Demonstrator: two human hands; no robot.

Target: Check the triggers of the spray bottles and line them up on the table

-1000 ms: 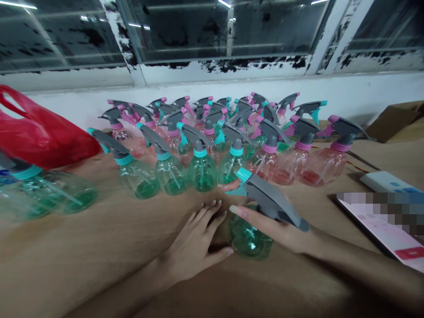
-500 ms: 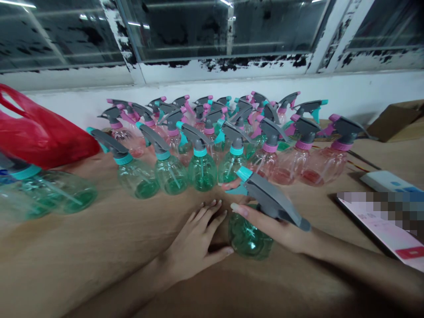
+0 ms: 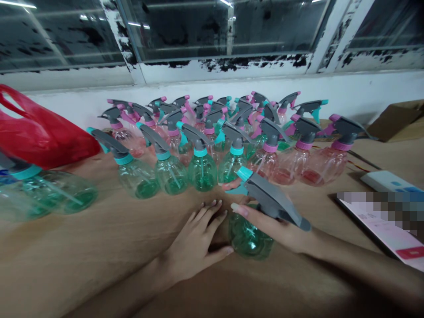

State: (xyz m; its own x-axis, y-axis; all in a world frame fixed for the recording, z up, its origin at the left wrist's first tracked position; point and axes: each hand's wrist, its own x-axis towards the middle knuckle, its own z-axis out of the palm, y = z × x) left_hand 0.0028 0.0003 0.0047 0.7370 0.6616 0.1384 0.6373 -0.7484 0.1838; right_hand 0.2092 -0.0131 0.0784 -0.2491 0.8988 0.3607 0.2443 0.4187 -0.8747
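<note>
Nothing visibly shifted since the earlier frame; steady hold, probably a pause. Far left: clear green bottles (image 3: 76, 185), darker at base, liquid or tint unclear. Left hand (image 3: 194, 245) open, palm down on desk (image 3: 109, 251). Just right: right hand (image 3: 288, 236) gripping green spray bottle (image 3: 248, 238) below its grey head. Farther right: pink bottles (image 3: 321, 165), similarly darker-based.

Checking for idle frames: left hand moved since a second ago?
No: the left hand lies at the same spot on the table, judged against the red bag.
</note>
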